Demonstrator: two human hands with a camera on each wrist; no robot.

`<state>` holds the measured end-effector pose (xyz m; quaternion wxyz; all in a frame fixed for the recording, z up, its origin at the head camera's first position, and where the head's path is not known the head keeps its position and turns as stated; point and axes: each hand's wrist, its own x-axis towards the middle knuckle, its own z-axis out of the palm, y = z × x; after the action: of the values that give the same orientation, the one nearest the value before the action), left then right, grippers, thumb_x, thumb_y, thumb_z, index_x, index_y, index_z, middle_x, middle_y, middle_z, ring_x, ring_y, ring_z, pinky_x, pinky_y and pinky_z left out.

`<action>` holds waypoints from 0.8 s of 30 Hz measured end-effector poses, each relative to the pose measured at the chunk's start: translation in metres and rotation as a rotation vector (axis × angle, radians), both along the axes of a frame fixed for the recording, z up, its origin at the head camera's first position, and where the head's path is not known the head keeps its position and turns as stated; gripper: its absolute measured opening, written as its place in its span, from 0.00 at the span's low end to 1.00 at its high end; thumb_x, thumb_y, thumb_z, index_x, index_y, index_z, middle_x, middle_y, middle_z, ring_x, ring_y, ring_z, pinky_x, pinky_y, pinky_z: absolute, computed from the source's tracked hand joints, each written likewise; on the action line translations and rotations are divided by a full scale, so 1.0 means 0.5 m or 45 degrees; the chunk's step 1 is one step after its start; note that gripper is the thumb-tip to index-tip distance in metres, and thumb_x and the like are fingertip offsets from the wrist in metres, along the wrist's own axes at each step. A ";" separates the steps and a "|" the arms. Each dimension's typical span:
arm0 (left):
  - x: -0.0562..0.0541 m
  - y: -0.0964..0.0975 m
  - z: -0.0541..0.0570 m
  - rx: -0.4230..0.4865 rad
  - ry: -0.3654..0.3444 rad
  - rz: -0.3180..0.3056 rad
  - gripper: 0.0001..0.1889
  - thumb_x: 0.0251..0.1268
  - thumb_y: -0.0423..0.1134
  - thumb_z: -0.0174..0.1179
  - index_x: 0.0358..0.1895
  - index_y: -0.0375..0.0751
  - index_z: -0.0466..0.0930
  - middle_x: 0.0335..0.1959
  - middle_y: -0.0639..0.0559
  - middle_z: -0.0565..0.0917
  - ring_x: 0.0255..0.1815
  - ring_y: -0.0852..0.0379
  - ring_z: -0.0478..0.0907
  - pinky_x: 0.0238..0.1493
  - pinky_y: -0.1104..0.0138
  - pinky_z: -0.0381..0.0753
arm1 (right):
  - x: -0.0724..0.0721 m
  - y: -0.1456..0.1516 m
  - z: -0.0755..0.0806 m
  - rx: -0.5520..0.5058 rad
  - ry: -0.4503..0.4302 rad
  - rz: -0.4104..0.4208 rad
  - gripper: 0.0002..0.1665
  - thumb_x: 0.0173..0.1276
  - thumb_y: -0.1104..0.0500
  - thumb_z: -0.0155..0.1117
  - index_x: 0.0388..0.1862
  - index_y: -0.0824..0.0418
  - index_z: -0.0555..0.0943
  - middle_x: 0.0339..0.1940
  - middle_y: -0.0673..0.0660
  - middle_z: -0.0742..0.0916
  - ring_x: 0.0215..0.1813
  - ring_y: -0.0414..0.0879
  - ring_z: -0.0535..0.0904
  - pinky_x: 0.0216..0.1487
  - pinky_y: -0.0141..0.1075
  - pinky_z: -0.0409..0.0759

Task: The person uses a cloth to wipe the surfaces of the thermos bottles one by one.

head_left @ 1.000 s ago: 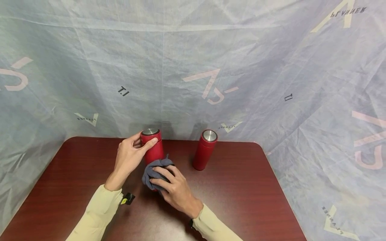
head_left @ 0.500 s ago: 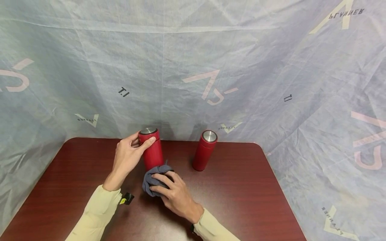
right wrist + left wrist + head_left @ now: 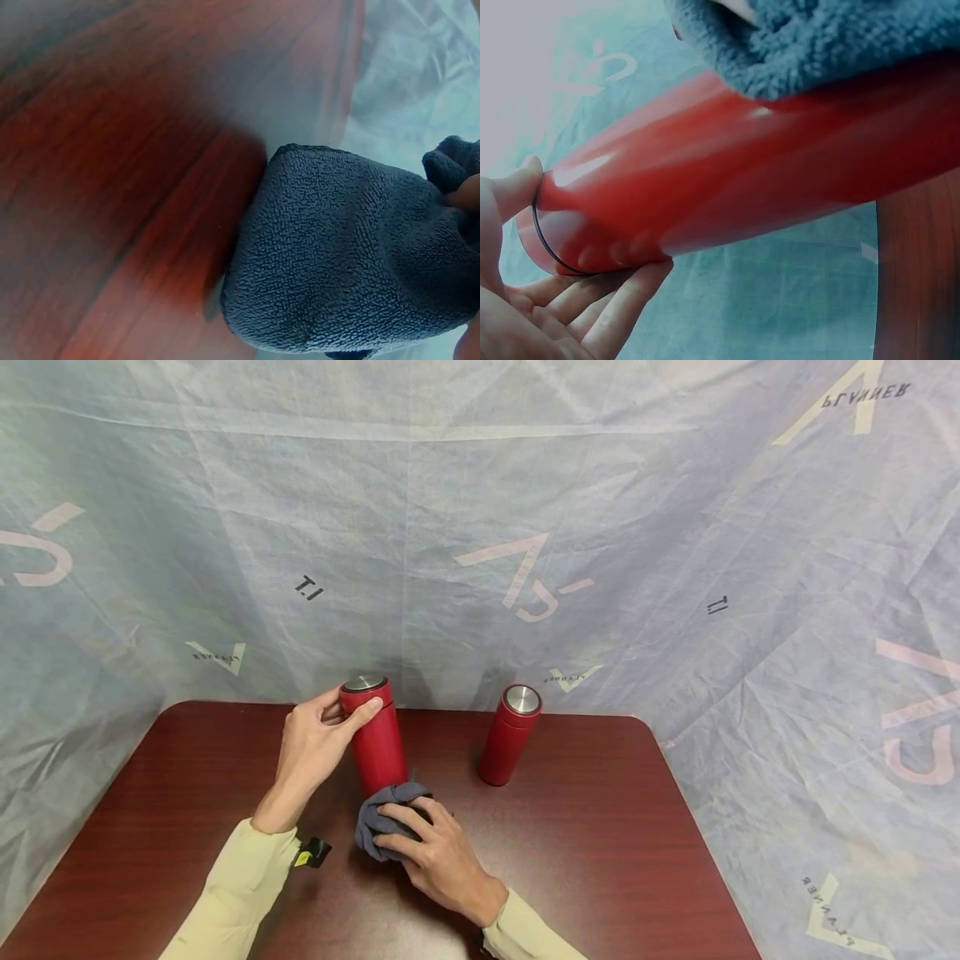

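Snugly held: one red bottle

The left hand curls round the bottle's top, thumb on one side and fingers on the other. Its arm, in a pale yellow sleeve, reaches up from the bottom left. Lower down, the right hand shows its back, with bent fingers gripping a grey-blue cloth against the bottle's low end. The cloth hides the base. To the right, another red bottle stands on the brown-red worktop.
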<state>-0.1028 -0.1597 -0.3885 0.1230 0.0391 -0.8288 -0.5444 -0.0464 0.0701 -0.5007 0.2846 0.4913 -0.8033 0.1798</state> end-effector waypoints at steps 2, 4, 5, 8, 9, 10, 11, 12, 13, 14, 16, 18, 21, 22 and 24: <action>0.000 -0.001 0.000 0.004 -0.008 0.001 0.43 0.70 0.65 0.69 0.78 0.40 0.74 0.63 0.39 0.87 0.59 0.41 0.88 0.60 0.47 0.85 | 0.001 0.000 -0.002 0.005 -0.005 0.000 0.23 0.57 0.63 0.84 0.50 0.45 0.91 0.72 0.50 0.81 0.65 0.50 0.78 0.68 0.41 0.79; 0.001 -0.001 0.000 0.004 -0.010 0.000 0.43 0.70 0.65 0.69 0.78 0.40 0.74 0.63 0.38 0.87 0.59 0.41 0.88 0.61 0.47 0.85 | 0.002 0.001 -0.002 0.005 -0.012 0.003 0.23 0.57 0.64 0.84 0.50 0.45 0.91 0.72 0.50 0.80 0.65 0.50 0.78 0.69 0.41 0.78; 0.001 -0.002 0.000 0.001 -0.009 0.000 0.43 0.70 0.65 0.69 0.78 0.40 0.74 0.63 0.38 0.87 0.59 0.40 0.88 0.61 0.47 0.85 | 0.002 0.001 -0.003 0.004 -0.016 0.005 0.23 0.57 0.64 0.84 0.50 0.45 0.91 0.72 0.50 0.80 0.65 0.50 0.78 0.70 0.41 0.78; 0.002 -0.001 -0.001 -0.003 -0.002 -0.001 0.42 0.70 0.65 0.69 0.78 0.40 0.74 0.63 0.39 0.87 0.59 0.41 0.88 0.60 0.47 0.85 | 0.001 0.001 -0.002 0.001 -0.021 0.011 0.24 0.56 0.64 0.84 0.50 0.45 0.91 0.73 0.50 0.80 0.66 0.50 0.77 0.70 0.41 0.77; 0.002 -0.001 -0.001 -0.005 0.002 -0.003 0.42 0.70 0.64 0.69 0.78 0.40 0.75 0.62 0.39 0.87 0.59 0.41 0.88 0.60 0.47 0.85 | 0.000 0.001 -0.002 -0.001 -0.023 0.014 0.24 0.56 0.65 0.84 0.50 0.45 0.91 0.73 0.50 0.80 0.66 0.50 0.77 0.70 0.41 0.77; 0.002 -0.001 -0.002 -0.005 0.005 -0.004 0.42 0.70 0.64 0.69 0.77 0.40 0.75 0.62 0.39 0.87 0.59 0.41 0.88 0.60 0.47 0.86 | -0.001 0.001 -0.002 -0.002 -0.023 0.016 0.24 0.56 0.65 0.84 0.50 0.45 0.91 0.73 0.50 0.80 0.66 0.50 0.77 0.70 0.42 0.77; 0.003 0.000 -0.002 -0.005 0.008 -0.005 0.42 0.70 0.64 0.69 0.77 0.40 0.75 0.62 0.39 0.87 0.58 0.41 0.89 0.60 0.47 0.86 | -0.002 0.001 -0.001 -0.007 -0.027 0.019 0.24 0.56 0.65 0.84 0.51 0.45 0.91 0.73 0.50 0.80 0.66 0.50 0.77 0.70 0.42 0.77; 0.003 0.000 -0.002 -0.005 0.012 -0.006 0.41 0.70 0.64 0.69 0.77 0.40 0.75 0.62 0.39 0.88 0.58 0.41 0.89 0.60 0.47 0.86 | -0.002 0.001 -0.001 -0.008 -0.025 0.021 0.25 0.56 0.65 0.84 0.51 0.45 0.91 0.73 0.50 0.80 0.66 0.50 0.77 0.70 0.42 0.77; 0.003 0.000 -0.002 -0.008 0.013 -0.007 0.41 0.70 0.64 0.69 0.77 0.40 0.75 0.61 0.39 0.88 0.58 0.42 0.89 0.60 0.47 0.86 | -0.003 0.001 -0.001 -0.013 -0.027 0.024 0.25 0.56 0.65 0.83 0.51 0.45 0.91 0.74 0.50 0.79 0.67 0.50 0.77 0.70 0.42 0.77; 0.003 0.001 -0.003 -0.009 0.017 -0.009 0.41 0.70 0.64 0.69 0.77 0.40 0.76 0.61 0.39 0.88 0.58 0.42 0.89 0.60 0.47 0.86 | -0.004 0.001 -0.001 -0.014 -0.027 0.025 0.25 0.56 0.65 0.83 0.51 0.45 0.91 0.74 0.50 0.79 0.67 0.50 0.77 0.70 0.42 0.77; 0.003 0.001 -0.003 -0.012 0.017 -0.011 0.41 0.70 0.64 0.69 0.77 0.40 0.76 0.61 0.40 0.88 0.58 0.42 0.89 0.60 0.47 0.86 | -0.005 0.001 -0.001 -0.023 -0.024 0.026 0.25 0.56 0.66 0.84 0.51 0.46 0.91 0.74 0.50 0.79 0.67 0.50 0.76 0.70 0.42 0.77; 0.004 0.001 -0.003 -0.012 0.016 -0.020 0.41 0.70 0.64 0.69 0.77 0.41 0.76 0.61 0.40 0.88 0.58 0.43 0.89 0.60 0.48 0.85 | -0.006 0.001 -0.001 -0.032 -0.015 0.026 0.25 0.56 0.66 0.84 0.51 0.46 0.91 0.74 0.50 0.80 0.66 0.50 0.77 0.70 0.42 0.77; 0.006 0.002 -0.004 -0.010 0.011 -0.035 0.40 0.70 0.64 0.69 0.76 0.42 0.77 0.61 0.41 0.88 0.58 0.43 0.89 0.61 0.48 0.85 | -0.011 -0.001 0.003 -0.058 0.002 0.032 0.25 0.56 0.66 0.84 0.51 0.47 0.91 0.74 0.51 0.80 0.66 0.50 0.77 0.71 0.42 0.77; 0.006 0.003 -0.004 -0.010 0.009 -0.039 0.40 0.70 0.64 0.69 0.77 0.42 0.77 0.61 0.41 0.88 0.58 0.43 0.89 0.61 0.48 0.85 | -0.012 -0.002 0.004 -0.068 0.010 0.036 0.24 0.56 0.65 0.84 0.51 0.47 0.91 0.73 0.51 0.80 0.65 0.50 0.77 0.71 0.42 0.76; 0.007 0.004 -0.005 -0.010 0.007 -0.046 0.40 0.70 0.64 0.69 0.77 0.42 0.77 0.61 0.41 0.88 0.58 0.43 0.89 0.61 0.48 0.85 | -0.016 -0.003 0.009 -0.092 0.029 0.046 0.24 0.56 0.66 0.84 0.51 0.47 0.91 0.73 0.51 0.80 0.65 0.51 0.77 0.71 0.42 0.77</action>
<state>-0.0994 -0.1578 -0.3910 0.1157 0.0222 -0.8312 -0.5433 -0.0545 0.0686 -0.4964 0.3081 0.4971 -0.7841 0.2079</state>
